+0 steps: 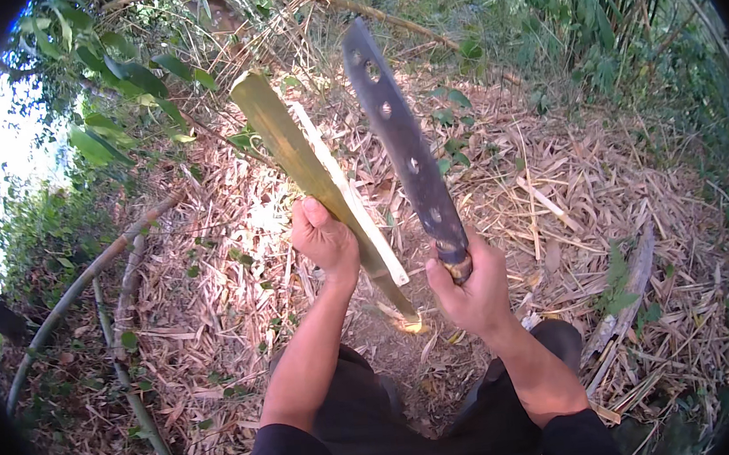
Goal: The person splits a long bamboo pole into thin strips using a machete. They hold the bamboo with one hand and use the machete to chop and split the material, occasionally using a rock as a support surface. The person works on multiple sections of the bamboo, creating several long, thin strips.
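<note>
The ground [622,196] is covered everywhere with dry bamboo leaves and split husks. Thin fallen bamboo stems [83,282] lie at about 9 o'clock, and green bushes [588,9] close the scene from 12 to 2 o'clock.

The split bamboo piece [302,159] stands tilted in the middle, with its upper end toward 11 o'clock and its lower end resting on the ground near the person's feet. It looks stiff and quite light, but the cut edges are probably sharp and the green skin smooth, so a hold around the middle, away from the split edges, seems safest. A paler strip runs along its right side, touching it.

The machete [405,150], a long dark blade with several round holes, points up toward 12 o'clock. It seems heavy at the blade, so it should be taken only at the handle.

The left hand [324,241] has its fingers wrapped fully around the bamboo piece near the middle. The right hand [471,286] is closed tight on the machete handle.
</note>
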Tool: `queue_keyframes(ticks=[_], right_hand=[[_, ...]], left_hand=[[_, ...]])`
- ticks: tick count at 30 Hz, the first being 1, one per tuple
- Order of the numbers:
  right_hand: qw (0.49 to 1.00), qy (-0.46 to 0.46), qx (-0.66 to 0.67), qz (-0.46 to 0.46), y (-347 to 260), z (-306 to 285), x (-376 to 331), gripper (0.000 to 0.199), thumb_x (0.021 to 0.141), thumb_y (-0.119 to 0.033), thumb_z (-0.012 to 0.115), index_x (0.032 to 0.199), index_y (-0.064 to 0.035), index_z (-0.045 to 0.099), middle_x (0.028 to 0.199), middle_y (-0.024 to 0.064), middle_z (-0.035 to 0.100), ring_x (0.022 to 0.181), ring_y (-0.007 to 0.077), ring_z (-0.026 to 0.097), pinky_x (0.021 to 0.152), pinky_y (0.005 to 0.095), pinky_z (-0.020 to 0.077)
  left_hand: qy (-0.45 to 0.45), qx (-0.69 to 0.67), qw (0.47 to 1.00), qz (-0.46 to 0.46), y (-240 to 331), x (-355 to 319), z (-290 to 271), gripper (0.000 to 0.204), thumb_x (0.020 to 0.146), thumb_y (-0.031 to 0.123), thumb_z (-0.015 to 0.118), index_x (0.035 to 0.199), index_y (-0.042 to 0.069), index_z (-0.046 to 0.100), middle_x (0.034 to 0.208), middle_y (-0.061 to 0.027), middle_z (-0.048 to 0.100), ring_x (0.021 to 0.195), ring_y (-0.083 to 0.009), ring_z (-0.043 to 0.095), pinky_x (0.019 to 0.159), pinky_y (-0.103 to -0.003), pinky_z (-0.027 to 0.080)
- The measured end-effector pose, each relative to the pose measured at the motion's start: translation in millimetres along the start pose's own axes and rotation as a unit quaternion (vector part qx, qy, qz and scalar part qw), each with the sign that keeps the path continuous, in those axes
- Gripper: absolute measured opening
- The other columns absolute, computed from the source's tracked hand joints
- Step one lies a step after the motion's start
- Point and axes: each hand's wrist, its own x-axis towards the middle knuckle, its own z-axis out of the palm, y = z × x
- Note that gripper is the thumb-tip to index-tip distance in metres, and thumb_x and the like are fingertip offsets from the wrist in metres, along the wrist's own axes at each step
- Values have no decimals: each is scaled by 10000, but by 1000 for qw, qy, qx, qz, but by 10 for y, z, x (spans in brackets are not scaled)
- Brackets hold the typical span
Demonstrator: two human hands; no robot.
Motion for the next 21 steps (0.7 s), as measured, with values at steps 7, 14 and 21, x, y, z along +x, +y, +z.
queue_keyframes(ticks=[7, 14, 21], right_hand=[[992, -12, -109, -63, -300, 153, -110, 367, 842, -235, 709, 1090, 22, 625, 735, 133, 668, 666, 238, 695, 617, 347, 530], [993, -29, -76, -90, -470, 588, -270, 335, 867, -239, 693, 1052, 29, 620, 686, 121, 630, 607, 239, 651, 582, 360, 501], [985, -81, -111, -104, -725, 845, -413, 271, 866, -176, 706, 1020, 27, 612, 668, 118, 623, 581, 231, 651, 554, 351, 497]], left_hand=[[70, -31, 996, 49, 4, 212, -234, 446, 1056, 343, 511, 733, 37, 478, 664, 12, 438, 628, -72, 375, 562, -259, 327], [-41, -79, 996, 18, 30, 369, -615, 480, 1071, 418, 400, 815, 33, 529, 694, 9, 471, 654, -79, 409, 583, -261, 334], [-76, -40, 994, -71, 56, 440, -1049, 443, 1102, 317, 268, 899, 26, 533, 738, -20, 496, 671, -101, 457, 614, -287, 377]])
